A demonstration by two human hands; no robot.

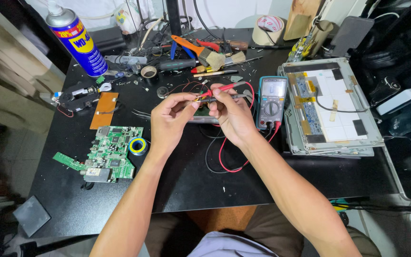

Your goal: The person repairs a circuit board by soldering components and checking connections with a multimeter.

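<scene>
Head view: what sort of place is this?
Likely an electronics repair bench: a multimeter with red and black leads, a green circuit board, and hand tools scattered on the black table.

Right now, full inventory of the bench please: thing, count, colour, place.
multimeter: 1, teal and grey, centre-right
red probe: 1, red, right hand
black probe: 1, dark, right hand
circuit board: 1, green, front left
tape roll: 1, blue and yellow, beside the board
copper-coloured board: 1, orange-brown, left of centre
spray can: 1, blue and yellow, back left
metal panel: 1, silver, right
masking tape roll: 1, beige, back
brush: 1, orange handle, back centre
table: 1, black
left hand: 1, pinching a small part, too small to identify
right hand: 1, holding both probes
</scene>
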